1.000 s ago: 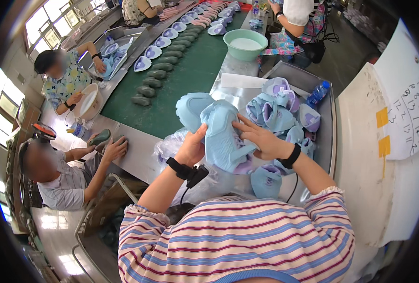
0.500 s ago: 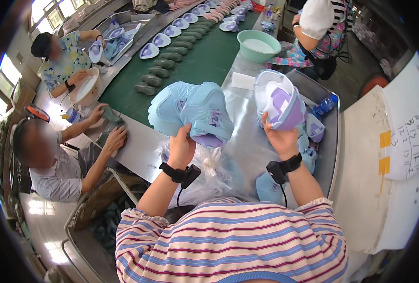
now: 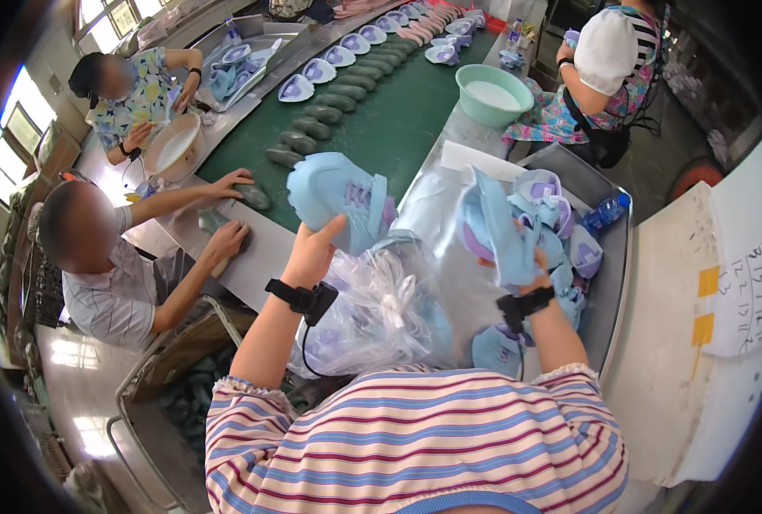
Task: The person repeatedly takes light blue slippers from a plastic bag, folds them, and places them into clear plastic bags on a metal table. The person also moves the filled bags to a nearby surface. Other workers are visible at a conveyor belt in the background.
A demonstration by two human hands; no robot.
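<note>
My left hand [image 3: 314, 250] grips a light blue shoe upper [image 3: 334, 190] with purple lacing, raised over the near end of the work surface. On the right, another light blue upper with purple lining [image 3: 499, 230] stands on edge in my right hand [image 3: 534, 272], whose fingers are partly hidden behind it. The two uppers are apart. Below and between my hands sits a knotted clear plastic bag [image 3: 372, 313] with light blue pieces showing through. A loose light blue upper [image 3: 494, 351] lies under my right wrist.
A metal tray [image 3: 623, 283] at right holds several uppers and a blue bottle [image 3: 606, 212]. Dark green shoe lasts [image 3: 321, 113] and uppers [image 3: 319, 70] line the green belt [image 3: 398, 120]. A mint basin [image 3: 494, 90] stands beyond. Co-workers sit left and far right; the nearest handles lasts.
Both uppers have turned in my hands; the right one, formerly showing its opening, is now side-on. My left hand has shifted slightly left. The nearest co-worker's far hand has reached onto the belt.
</note>
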